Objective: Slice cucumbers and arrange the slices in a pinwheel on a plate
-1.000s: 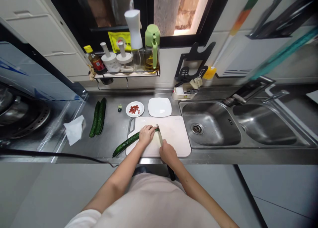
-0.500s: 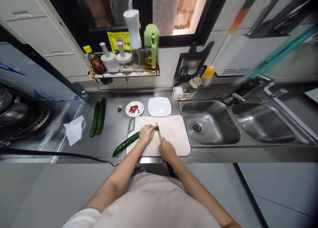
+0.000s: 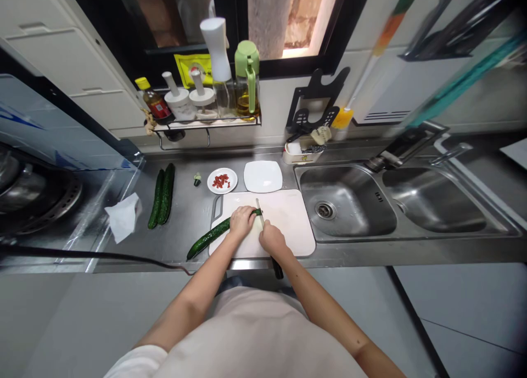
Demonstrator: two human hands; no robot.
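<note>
1. In the head view, just below the centre of the frame, we see the left hand [image 3: 242,221] resting over the upper part of a long cucumber [image 3: 209,238]. Its grip is closed down, fingers bent and bunched, which we take as a way of keeping the round body from rolling.
2. To its right, the right hand [image 3: 272,238] has its grip wrapped shut around the handle of a knife [image 3: 259,209]. The narrow blade lies across the cucumber near its right end, just beside the left fingers; the crosswise angle seems to suit a short cut.
3. The cucumber slants over the white cutting board [image 3: 294,219], its lower left end reaching past the board's edge, probably because it is too long for that angle.
4. Above the board, we find a small round plate [image 3: 210,181] of red pieces [image 3: 221,181] and a bare square plate [image 3: 263,176], both seemingly kept within reach.
5. At the left of the frame, two more cucumbers [image 3: 166,194] lie side by side on the steel desk [image 3: 185,208], apart from the board, perhaps to leave it uncrowded.
</note>
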